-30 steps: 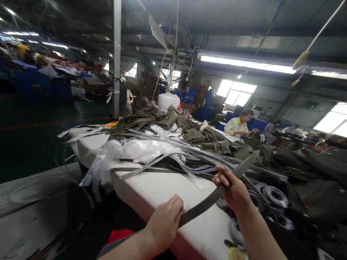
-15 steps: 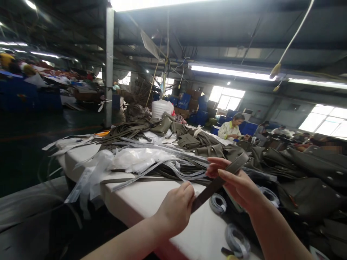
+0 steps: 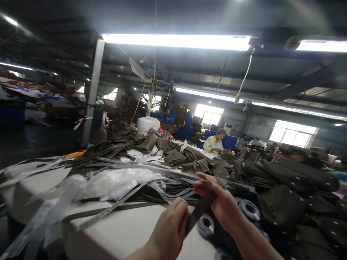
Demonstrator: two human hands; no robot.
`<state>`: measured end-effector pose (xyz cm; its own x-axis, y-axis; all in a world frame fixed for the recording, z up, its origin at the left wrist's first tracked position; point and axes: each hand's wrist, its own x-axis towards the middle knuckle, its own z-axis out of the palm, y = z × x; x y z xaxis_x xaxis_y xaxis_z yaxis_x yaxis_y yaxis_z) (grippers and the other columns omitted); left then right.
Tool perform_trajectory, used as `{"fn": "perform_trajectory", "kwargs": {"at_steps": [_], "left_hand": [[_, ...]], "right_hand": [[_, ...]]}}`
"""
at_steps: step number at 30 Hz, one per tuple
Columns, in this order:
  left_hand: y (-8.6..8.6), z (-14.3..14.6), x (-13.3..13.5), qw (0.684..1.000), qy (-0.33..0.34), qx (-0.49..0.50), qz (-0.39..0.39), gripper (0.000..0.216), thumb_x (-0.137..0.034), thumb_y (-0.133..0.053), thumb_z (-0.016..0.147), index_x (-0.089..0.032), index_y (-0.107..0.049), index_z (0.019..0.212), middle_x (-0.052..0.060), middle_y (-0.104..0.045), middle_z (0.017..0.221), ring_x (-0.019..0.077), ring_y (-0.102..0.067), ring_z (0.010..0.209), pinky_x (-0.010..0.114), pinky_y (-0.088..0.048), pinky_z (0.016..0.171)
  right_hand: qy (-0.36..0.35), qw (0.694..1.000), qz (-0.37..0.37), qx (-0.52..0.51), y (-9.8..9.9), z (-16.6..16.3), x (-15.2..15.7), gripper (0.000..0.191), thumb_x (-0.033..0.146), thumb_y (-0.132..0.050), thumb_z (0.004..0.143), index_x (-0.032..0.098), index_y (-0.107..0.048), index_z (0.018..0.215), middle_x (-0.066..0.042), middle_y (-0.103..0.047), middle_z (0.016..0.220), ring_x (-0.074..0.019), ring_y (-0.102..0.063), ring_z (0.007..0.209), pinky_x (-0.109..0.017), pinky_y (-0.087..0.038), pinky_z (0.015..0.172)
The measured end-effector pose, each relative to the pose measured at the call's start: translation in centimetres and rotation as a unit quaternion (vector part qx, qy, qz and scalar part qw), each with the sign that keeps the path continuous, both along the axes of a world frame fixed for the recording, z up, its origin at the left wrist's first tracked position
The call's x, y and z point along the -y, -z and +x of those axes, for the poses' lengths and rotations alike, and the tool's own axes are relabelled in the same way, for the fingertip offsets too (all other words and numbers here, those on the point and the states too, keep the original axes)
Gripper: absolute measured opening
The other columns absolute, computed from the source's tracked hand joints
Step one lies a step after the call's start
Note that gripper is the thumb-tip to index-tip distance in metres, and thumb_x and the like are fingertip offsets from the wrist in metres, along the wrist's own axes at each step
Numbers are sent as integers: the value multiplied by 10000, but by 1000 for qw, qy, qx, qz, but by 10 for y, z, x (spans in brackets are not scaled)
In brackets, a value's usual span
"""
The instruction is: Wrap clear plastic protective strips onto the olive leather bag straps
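Note:
A flat dark olive strap (image 3: 202, 207) slants between my two hands above the white tabletop. My left hand (image 3: 170, 227) is closed round its lower end, fingers curled. Further up, my right hand (image 3: 221, 202) has the strap between thumb and fingers, with the fingers fairly straight; the strap's far end is partly hidden behind this hand. Just under the strap lies a small grey coil (image 3: 205, 226) on the table. Beyond my hands is a heap of similar dark straps (image 3: 168, 191) with clear plastic strips over it.
Dark olive bag pieces with metal studs (image 3: 284, 206) pile up on the right. Another coil (image 3: 249, 210) lies among them. Crumpled clear plastic (image 3: 114, 182) covers the table's left part. A metal post (image 3: 93, 90) stands behind. A co-worker (image 3: 214, 142) sits across the table.
The view has tilted up and turned to the right, so the table and heaps appear shifted left. Both hands still hold the strap, which is at a similar slant.

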<state>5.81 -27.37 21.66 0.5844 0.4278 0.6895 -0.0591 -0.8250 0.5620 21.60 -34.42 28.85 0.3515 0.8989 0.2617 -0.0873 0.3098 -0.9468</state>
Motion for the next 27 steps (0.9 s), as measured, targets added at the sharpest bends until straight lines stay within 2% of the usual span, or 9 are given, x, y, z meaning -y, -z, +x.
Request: {"fn": "perform_trajectory", "kwargs": {"at_steps": [2,6,12,15,17,19,21,24,27], "left_hand": [[5,3,0,1000,-5,-23,1,233,-155,-290,985,-230,-422,808,66,-586,893,194,-567,770,299,-465,689],[7,8,-1,1000,-15,-23,9,219,-154,-291,977,-231,-424,822,77,-597,912,204,-583,787,309,-472,695],[-17,12,5,999,-3,35,9,218,-181,-318,997,-233,-439,823,82,-622,952,205,-610,894,308,-495,780],[-22,15,9,999,-4,35,24,220,-178,-309,999,-234,-438,830,78,-623,949,202,-608,883,301,-487,762],[-22,17,11,999,-11,19,38,217,-164,-310,991,-234,-438,831,68,-613,929,193,-599,835,293,-474,731],[-25,19,12,999,-20,6,48,221,-154,-310,986,-234,-429,817,56,-598,895,183,-580,771,286,-455,686],[-32,22,14,998,-21,9,50,231,-157,-309,992,-234,-418,804,51,-589,881,180,-568,748,286,-445,672],[-50,28,18,997,5,51,54,223,-174,-317,1008,-231,-433,826,61,-603,929,190,-590,835,294,-462,741],[-65,33,21,992,37,97,68,205,-186,-317,1020,-228,-449,868,75,-618,1013,197,-598,935,303,-465,813]], "right_hand": [[33,999,-1,-29,-12,13,-1,455,587,-751,764,217,-786,1026,-85,-790,921,-268,-705,911,-471,-452,1019],[-1,996,-49,80,-12,16,1,595,686,-624,838,182,-763,1122,-134,-779,1041,-306,-689,1033,-512,-395,1073],[-67,979,-63,181,10,-14,10,690,797,-546,801,265,-738,1196,-82,-726,1229,-316,-580,1258,-498,-331,1156],[-28,982,-44,182,0,-9,14,561,716,-673,775,273,-773,1105,-66,-747,1175,-310,-615,1192,-485,-376,1123],[16,992,-16,124,-14,3,17,480,659,-722,767,248,-794,1004,-78,-782,1032,-308,-676,1052,-489,-438,1053],[49,996,6,77,-28,15,19,498,664,-705,776,218,-796,978,-99,-787,976,-310,-688,1014,-494,-438,1043],[36,997,5,73,-36,20,21,579,707,-650,796,196,-790,1030,-122,-779,1031,-322,-670,1078,-500,-397,1083],[-20,993,-23,112,-33,10,23,632,745,-600,813,211,-773,1103,-111,-761,1113,-328,-631,1165,-500,-368,1110],[-15,989,-12,145,-30,-2,25,590,739,-669,759,235,-787,1043,-88,-754,1141,-330,-612,1186,-487,-388,1095]]}}
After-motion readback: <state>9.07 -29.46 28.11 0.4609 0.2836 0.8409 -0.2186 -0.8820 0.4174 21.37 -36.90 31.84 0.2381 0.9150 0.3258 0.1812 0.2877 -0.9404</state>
